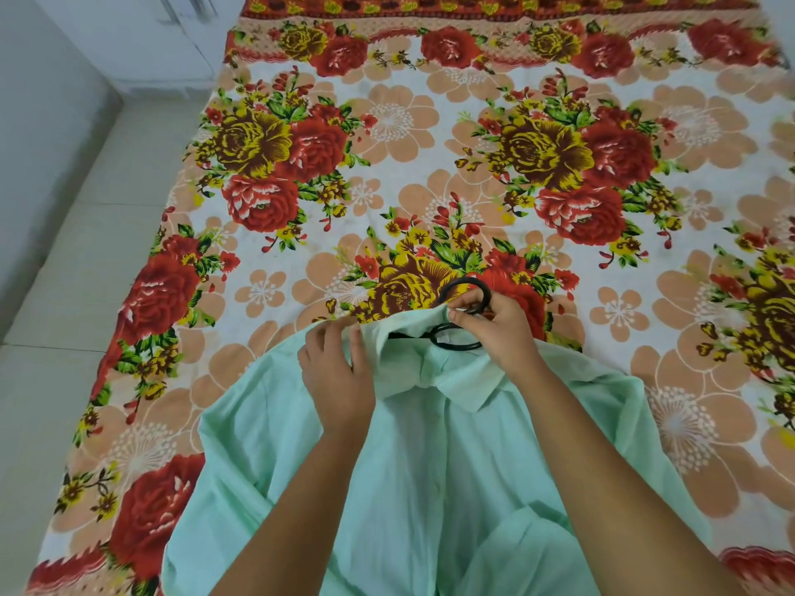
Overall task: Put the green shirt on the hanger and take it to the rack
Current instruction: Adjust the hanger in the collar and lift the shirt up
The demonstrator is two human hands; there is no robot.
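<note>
R hand round hanger hook; L hand prob. pinch on green shirt.

A bed is covered by a cream cotton sheet printed with large red, yellow and peach flowers, and is bordered on the left by a pale tiled floor. A pale mint-green shirt is spread front-up on its near end. A black plastic hanger is lodged in the collar, with its round hook projecting over the sheet.
</note>
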